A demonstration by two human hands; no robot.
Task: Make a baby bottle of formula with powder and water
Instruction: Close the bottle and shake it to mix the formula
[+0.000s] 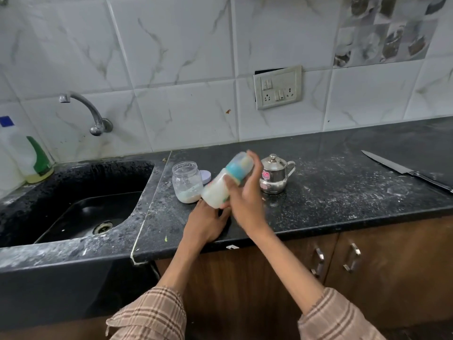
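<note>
My right hand [245, 192] grips a baby bottle [218, 190] with a teal collar and clear cap, held tilted above the black counter [318, 192]; it is blurred and holds milky white liquid. My left hand [206, 222] rests flat on the counter just below the bottle's base, fingers spread. An open glass jar [187, 181] with a little pale powder at its bottom stands just left of the bottle. A small steel pot [275, 175] with lid and handle stands to the right, behind my right hand.
A white jar lid [206, 176] lies behind the jar. A black sink [81, 204] with a wall tap [85, 111] is on the left, detergent bottles [27, 153] beside it. A large knife [407, 170] lies at the far right. Powder dusts the counter.
</note>
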